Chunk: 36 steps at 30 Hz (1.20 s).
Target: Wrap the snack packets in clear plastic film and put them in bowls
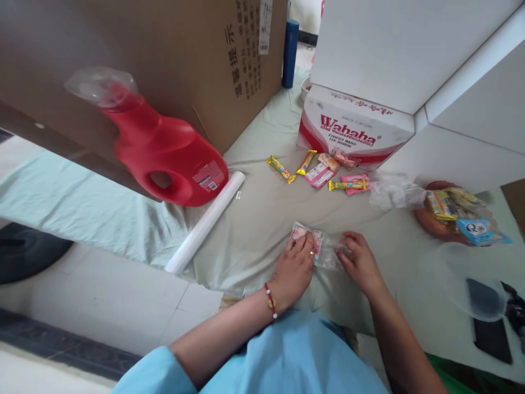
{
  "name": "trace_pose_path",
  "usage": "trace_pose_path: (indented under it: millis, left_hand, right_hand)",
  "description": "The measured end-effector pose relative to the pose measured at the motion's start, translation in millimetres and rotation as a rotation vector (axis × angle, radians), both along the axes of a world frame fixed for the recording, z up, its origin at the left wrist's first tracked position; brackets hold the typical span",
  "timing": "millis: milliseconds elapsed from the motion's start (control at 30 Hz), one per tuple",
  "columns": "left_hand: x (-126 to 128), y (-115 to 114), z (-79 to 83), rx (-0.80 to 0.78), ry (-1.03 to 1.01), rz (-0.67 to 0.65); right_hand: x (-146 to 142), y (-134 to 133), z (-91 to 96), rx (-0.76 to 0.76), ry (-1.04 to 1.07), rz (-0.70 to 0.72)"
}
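A small clear plastic bag (324, 249) holding pink-wrapped snacks lies on the pale green cloth (254, 219) in front of me. My left hand (294, 268) rests flat on the bag's left part, fingers stretched over the pink packet; it wears a ring and a red bead bracelet. My right hand (360, 261) pinches the bag's right end with curled fingers. Beyond the bag, several loose wrapped candies (324, 172) in yellow and pink lie scattered on the cloth.
A red detergent jug (164, 153) and a white roll (207, 219) lie at left before a large cardboard box (164, 54). A Wahaha carton (353, 128) stands behind the candies. A bowl of snack packets (455, 216) and a dark phone (490, 328) sit at right.
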State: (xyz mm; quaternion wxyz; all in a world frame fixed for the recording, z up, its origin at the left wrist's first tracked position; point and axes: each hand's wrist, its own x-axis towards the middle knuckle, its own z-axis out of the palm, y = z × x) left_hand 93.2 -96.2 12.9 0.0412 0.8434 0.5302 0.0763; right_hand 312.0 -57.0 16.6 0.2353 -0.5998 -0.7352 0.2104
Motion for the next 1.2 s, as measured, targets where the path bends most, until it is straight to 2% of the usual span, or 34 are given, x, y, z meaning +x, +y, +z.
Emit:
trace_pose_path:
  millis: [100, 167, 300, 400, 500, 567, 667, 800, 900, 1000, 1100, 1200]
  left_hand:
    - [-1, -1, -3.9, 0.005, -0.014, -0.008]
    - [1, -3, -10.0, 0.009, -0.026, 0.002]
    - [6, -4, -18.9, 0.015, -0.072, 0.035]
    - [-4, -7, -13.4, -0.012, -0.184, 0.0]
    - [-31, -18, -0.9, -0.059, -0.379, -0.086]
    - [-54, -26, 5.5, -0.068, -0.511, -0.09]
    - [-81, -35, 7.8, -0.068, -0.632, 0.014]
    - [-91, -36, 5.8, -0.026, -0.702, 0.207]
    - [-86, -32, 8.9, -0.007, -0.795, 0.274]
    - [-79, -23, 14.7, -0.101, -0.971, 0.39]
    - [-69, -11, 19.2, -0.394, -1.254, 0.484]
    - [-54, -1, 20.0, -0.784, -1.488, 0.405]
  right_hand:
    - [-9, 14, 21.8, -0.219, 0.138, -0.001]
    - [-29, 27, 32.1, -0.258, 0.148, -0.006]
    - [-87, 54, 34.4, -0.232, -0.079, 0.026]
    - [-117, 59, 29.7, -0.273, -0.258, 0.101]
    - [-125, 45, 27.7, -0.251, -0.346, 0.154]
    - [-124, 29, 27.0, -0.186, -0.384, 0.208]
    - [-124, 2, 21.9, -0.052, -0.442, 0.276]
    - [-121, -14, 10.0, 0.01, -0.435, 0.243]
    - [-108, -9, 13.1, 0.033, -0.25, 0.214]
    - [-89, -1, 29.2, -0.035, 0.121, 0.139]
    - [-77, 3, 42.6, -0.355, 0.593, 0.036]
    - [-80, -4, 41.3, -0.663, 0.929, -0.043]
